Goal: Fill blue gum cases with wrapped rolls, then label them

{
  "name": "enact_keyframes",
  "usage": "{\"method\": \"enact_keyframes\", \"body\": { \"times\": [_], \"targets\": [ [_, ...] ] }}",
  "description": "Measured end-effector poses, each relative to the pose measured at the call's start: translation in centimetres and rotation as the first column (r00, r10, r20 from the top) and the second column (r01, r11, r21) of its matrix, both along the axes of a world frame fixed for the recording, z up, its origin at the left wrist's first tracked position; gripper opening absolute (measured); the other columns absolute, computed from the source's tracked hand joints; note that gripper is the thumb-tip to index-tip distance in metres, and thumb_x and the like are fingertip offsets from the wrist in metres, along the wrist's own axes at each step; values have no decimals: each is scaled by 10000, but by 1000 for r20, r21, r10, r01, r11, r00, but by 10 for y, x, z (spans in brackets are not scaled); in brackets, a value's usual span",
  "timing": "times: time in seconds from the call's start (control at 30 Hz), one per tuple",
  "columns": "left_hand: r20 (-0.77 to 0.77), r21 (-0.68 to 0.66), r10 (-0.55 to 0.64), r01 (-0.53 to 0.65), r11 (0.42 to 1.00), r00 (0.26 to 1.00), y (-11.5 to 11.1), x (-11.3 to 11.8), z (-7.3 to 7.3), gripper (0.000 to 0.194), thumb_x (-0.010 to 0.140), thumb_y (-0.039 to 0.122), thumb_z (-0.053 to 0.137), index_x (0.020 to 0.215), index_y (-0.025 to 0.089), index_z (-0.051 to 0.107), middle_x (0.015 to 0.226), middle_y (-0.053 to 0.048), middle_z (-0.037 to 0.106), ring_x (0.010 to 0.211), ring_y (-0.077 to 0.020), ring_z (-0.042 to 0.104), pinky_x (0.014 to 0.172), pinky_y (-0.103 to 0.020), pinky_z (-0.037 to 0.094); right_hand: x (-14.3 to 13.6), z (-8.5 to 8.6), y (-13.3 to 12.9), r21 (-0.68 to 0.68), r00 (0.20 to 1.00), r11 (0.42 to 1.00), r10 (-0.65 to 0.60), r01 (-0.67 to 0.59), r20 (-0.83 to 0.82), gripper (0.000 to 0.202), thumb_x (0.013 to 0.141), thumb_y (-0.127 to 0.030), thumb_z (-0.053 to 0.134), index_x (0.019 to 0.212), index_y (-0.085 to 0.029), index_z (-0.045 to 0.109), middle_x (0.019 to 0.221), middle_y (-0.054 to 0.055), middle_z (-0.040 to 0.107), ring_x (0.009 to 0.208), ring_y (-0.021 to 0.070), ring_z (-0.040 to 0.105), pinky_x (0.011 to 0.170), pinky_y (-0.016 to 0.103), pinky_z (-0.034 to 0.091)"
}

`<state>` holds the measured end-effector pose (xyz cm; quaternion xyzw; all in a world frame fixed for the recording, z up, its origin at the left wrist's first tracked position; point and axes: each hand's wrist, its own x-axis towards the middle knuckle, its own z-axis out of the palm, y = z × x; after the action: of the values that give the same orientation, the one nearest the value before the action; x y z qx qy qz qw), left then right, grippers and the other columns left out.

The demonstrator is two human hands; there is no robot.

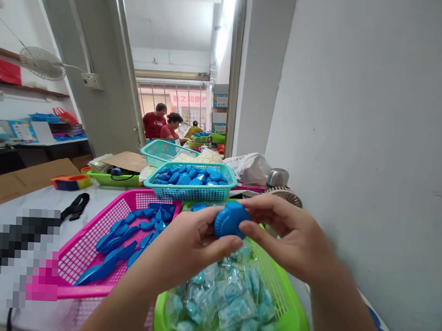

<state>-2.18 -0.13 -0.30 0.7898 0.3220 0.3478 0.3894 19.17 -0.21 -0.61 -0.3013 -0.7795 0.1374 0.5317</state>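
Wall R, blue pc, ridges L

On the table, the near basket holds wrapped packets; a plastic piece is above it, between the left hand and the right hand. The left basket contains loose parts. Beyond, a far basket full of small pieces stands before another basket. The wall rises at right.

bright, diffuse light (edges stretched)
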Motion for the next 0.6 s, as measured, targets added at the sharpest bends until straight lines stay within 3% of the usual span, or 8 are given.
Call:
{"method": "enact_keyframes", "body": {
  "times": [0.1,0.17,0.23,0.33,0.43,0.5,0.6],
  "targets": [
    [-400,145,123,-69,987,908,-4,-2,-7,105,812,284,674,773,191,642,594,62,501,535,-94,428,479,-224,296,16,2,-6,-77,932,997,15,14,363,173,875,-392,779,986,-260,763,826,-1,753,707,156,699,616,235,555],
    [-568,203,187,-84,976,802,7,0,-7,122,765,277,691,698,189,638,549,58,512,493,-98,423,455,-243,263,24,-3,-6,-120,838,990,9,68,545,281,842,-414,800,1086,-278,772,843,10,778,685,185,715,579,251,541],
    [-583,261,283,-154,953,762,32,1,0,112,785,282,680,752,176,697,626,8,625,538,-138,517,490,-261,330,26,-10,-2,-174,758,976,14,131,652,491,793,-409,830,1255,-276,734,876,36,803,675,224,739,546,268,537],
    [-507,411,498,-310,857,704,83,-5,22,252,873,270,623,1041,109,719,989,-143,741,872,-258,660,723,-328,475,16,-19,7,-305,642,928,100,216,760,597,774,-427,824,1334,-259,704,994,88,816,824,302,778,615,313,570],
    [-457,475,615,-409,779,642,121,-26,37,574,902,379,677,1388,107,539,1392,-224,602,1215,-325,591,977,-382,462,-3,-23,17,-410,546,866,205,286,812,616,844,-482,736,1414,-268,639,1218,124,765,1056,364,744,766,390,590],
    [-465,487,659,-452,748,591,128,-47,33,592,977,440,592,1461,125,459,1483,-227,521,1305,-326,539,1063,-417,427,-14,-26,24,-441,503,847,254,298,826,673,835,-476,747,1457,-273,593,1314,136,718,1159,391,699,845,432,583],
    [-590,425,624,-461,779,512,120,-81,9,448,1050,439,486,1392,152,527,1363,-158,607,1182,-272,625,1014,-460,501,-26,-35,32,-462,423,833,316,305,849,831,726,-393,862,1491,-305,549,1409,143,649,1223,447,651,890,498,576]
  ]
}}
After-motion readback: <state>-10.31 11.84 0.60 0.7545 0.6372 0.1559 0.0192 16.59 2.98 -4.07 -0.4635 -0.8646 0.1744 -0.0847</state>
